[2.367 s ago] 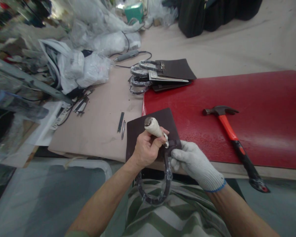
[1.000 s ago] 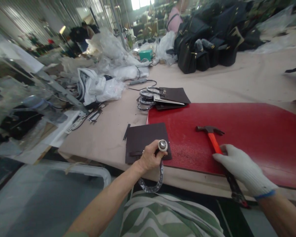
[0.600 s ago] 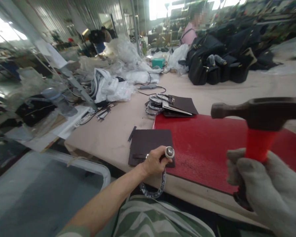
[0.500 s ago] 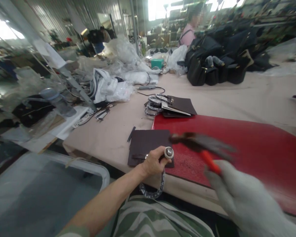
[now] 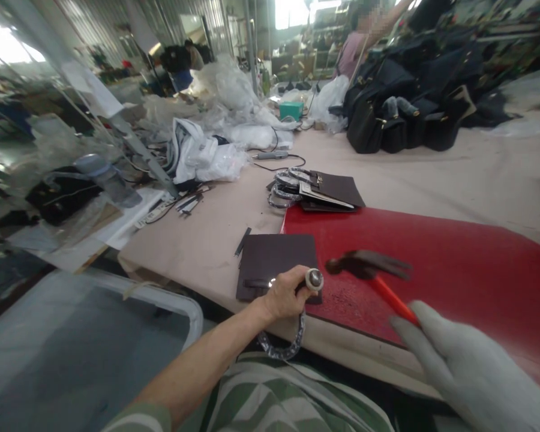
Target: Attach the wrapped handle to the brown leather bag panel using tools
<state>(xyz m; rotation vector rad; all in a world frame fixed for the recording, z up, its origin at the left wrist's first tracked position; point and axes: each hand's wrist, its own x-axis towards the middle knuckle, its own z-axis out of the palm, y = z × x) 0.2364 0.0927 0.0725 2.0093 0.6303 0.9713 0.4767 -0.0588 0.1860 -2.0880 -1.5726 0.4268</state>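
Observation:
My left hand (image 5: 288,293) is bare and closed around an upright punch (image 5: 314,279) with a round metal top and a pale collar. Its lower end is hidden by the hand. Beneath lies a dark brown flat panel (image 5: 279,255), partly on a red mat, with a strap (image 5: 256,284) on it. A plastic-wrapped looped handle (image 5: 284,351) hangs below my wrist over the table edge. My right hand (image 5: 450,354), in a pale glove, grips the red handle of a claw hammer (image 5: 369,264). The hammer's head is just right of the punch, apart from it.
The red mat (image 5: 432,258) covers the table's right front. Behind it lie stacked brown panels (image 5: 337,189) with wrapped handles. Black bags (image 5: 400,108) are heaped at the back right, clear plastic (image 5: 225,90) at the back left. A grey bin (image 5: 117,348) stands at the lower left.
The hammer head has moved slightly right and down, away from the punch. My left hand keeps its grip on the punch. A person at the back has raised an arm.

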